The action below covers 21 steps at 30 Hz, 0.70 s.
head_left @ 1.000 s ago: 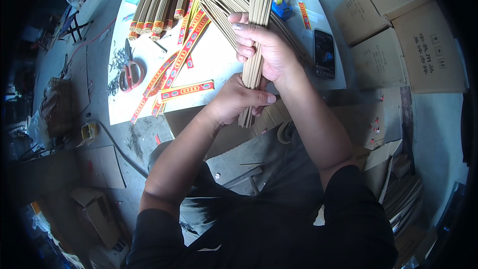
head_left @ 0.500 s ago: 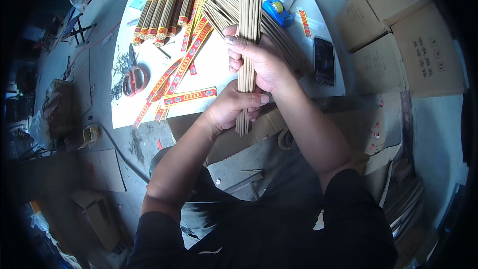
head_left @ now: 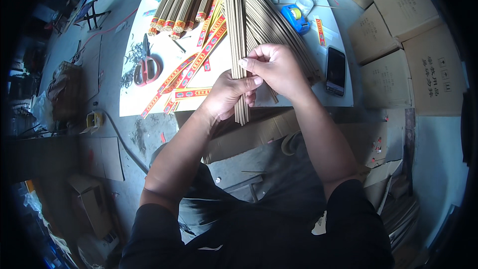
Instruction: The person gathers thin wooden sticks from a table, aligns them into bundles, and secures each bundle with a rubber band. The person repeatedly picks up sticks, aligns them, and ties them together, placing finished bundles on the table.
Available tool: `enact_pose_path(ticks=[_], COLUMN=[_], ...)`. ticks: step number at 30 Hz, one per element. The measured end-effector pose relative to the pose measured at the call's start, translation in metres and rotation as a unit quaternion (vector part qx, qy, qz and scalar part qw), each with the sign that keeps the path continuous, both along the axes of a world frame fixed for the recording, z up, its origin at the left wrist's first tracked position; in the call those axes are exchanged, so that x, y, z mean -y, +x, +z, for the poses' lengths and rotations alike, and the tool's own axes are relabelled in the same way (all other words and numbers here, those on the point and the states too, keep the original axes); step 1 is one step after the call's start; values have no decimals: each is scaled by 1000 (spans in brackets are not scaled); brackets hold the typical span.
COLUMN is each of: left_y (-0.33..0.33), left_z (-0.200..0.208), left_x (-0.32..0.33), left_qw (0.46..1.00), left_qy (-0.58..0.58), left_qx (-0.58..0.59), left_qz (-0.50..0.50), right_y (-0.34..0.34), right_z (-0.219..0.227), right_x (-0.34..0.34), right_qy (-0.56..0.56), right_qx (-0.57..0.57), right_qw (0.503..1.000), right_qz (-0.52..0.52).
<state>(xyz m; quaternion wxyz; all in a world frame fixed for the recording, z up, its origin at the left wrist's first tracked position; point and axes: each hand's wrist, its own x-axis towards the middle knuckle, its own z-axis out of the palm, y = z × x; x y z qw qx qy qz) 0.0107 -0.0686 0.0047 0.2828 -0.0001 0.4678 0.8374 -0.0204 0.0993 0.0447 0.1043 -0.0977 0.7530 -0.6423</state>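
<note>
Bundle of long thin tan incense sticks point(head_left: 238, 35) held upright-to-view over the near edge of the white tabletop point(head_left: 144, 97), lower ends overhanging the edge. Left hand point(head_left: 226, 97) wraps the bundle from the left, fingers curled shut round it; right hand point(head_left: 276, 67) grips just above, fingertips pressed together against the sticks. Upper ends of the bundle run out of frame; stick count cannot be made out. Right of the bundle: loose fanned sticks point(head_left: 279, 30), partly hidden behind the right hand, then a blue tape dispenser point(head_left: 295, 18) and a black phone point(head_left: 336, 70). Left of the bundle: red-and-yellow printed paper bands point(head_left: 191, 69), red-handled scissors point(head_left: 145, 67), banded finished bundles point(head_left: 177, 7) cut off at top. Beyond the phone, brown cardboard boxes point(head_left: 398, 35) stacked on a grey concrete floor point(head_left: 74, 60); room corners dark, unreadable.
</note>
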Motion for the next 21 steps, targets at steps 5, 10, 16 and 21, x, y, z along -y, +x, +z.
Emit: enact_pose_path(ticks=[5,10,16,21], left_y=[-2,-1,0,-3], left_z=[-1,-2,-13,-9], left_x=[0,6,19,13], left_qw=[1000,998,997,996], left_qy=[6,48,10,34], left_qx=[11,40,75,74], left_qz=[-16,-17,-21,-41], right_y=[-4,-7,-28,-60], right_z=[-4,-10,4,-24], right_x=[-2,6,-6,-46], right_qy=[-14,-78,-189,4], right_qx=[44,2,-59,-158], right_qw=[999,995,951,939], right_qz=[3,-61,-236,-305])
